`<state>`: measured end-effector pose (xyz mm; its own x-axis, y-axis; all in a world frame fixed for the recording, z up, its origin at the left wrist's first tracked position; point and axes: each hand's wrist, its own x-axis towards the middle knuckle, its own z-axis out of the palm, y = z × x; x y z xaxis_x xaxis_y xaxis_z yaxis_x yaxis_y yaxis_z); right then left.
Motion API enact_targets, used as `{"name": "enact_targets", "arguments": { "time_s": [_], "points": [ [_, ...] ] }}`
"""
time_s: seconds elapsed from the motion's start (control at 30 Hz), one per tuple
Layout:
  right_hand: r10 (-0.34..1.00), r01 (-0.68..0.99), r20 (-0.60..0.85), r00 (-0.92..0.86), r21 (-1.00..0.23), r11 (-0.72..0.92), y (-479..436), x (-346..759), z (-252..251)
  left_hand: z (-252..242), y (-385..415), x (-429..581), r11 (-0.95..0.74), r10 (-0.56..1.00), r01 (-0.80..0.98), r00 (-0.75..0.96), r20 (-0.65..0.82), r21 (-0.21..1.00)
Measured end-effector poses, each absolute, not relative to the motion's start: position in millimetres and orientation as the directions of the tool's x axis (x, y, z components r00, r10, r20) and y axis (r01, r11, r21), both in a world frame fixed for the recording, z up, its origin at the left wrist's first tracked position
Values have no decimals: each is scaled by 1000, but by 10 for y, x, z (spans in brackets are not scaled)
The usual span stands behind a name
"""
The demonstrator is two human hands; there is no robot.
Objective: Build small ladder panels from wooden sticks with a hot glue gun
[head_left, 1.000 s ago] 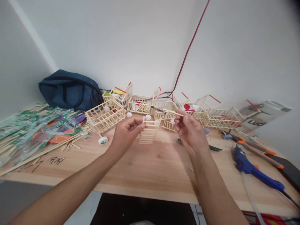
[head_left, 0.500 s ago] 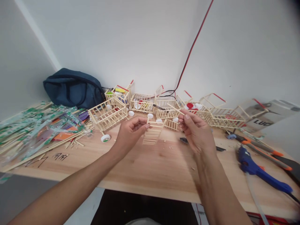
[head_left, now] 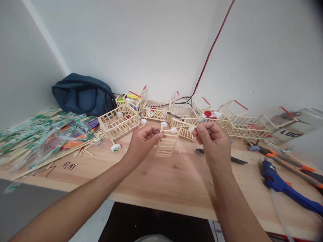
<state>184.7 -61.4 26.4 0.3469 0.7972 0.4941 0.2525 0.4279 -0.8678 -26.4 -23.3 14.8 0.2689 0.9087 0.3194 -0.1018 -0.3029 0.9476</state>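
Observation:
My left hand (head_left: 143, 143) pinches the upper left corner of a small ladder-like panel (head_left: 167, 144) made of thin wooden sticks. The panel hangs above the table, several rungs across it. Between the thumb and fingers of my right hand (head_left: 214, 139) is a thin wooden stick (head_left: 185, 124), pointing left and lying nearly level. Its far end is close to the panel's top; whether they touch I cannot tell. Behind both hands stand miniature shopping carts (head_left: 119, 124) built of sticks, with white bottle-cap wheels (head_left: 116, 147).
Sticks in plastic wrappers (head_left: 50, 134) cover the left side of the table (head_left: 151, 181). A blue bag (head_left: 84, 94) leans at the back. On the right lie a blue glue gun (head_left: 282, 186), orange-handled pliers (head_left: 290, 161) and a black cutter (head_left: 238, 160).
My right hand has tipped the stick from a slant down to nearly level, bringing it along the panel's top. My left hand keeps its hold. The view has shifted slightly.

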Motion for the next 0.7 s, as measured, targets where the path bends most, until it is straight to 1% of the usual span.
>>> {"name": "enact_targets", "arguments": {
  "time_s": [0.17, 0.37, 0.7],
  "points": [
    [805, 319, 501, 316, -856, 407, -638, 1829, 274, 105, -226, -266, -292, 910, -81, 284, 303, 953],
    [842, 320, 461, 281, -872, 370, -638, 1820, 277, 64, -222, -268, -317, 891, -101, 309, 333, 943],
    [826, 371, 494, 271, -846, 384, -660, 1778, 313, 114, -246, -249, -310, 890, -98, 321, 325, 946]
  ]
}}
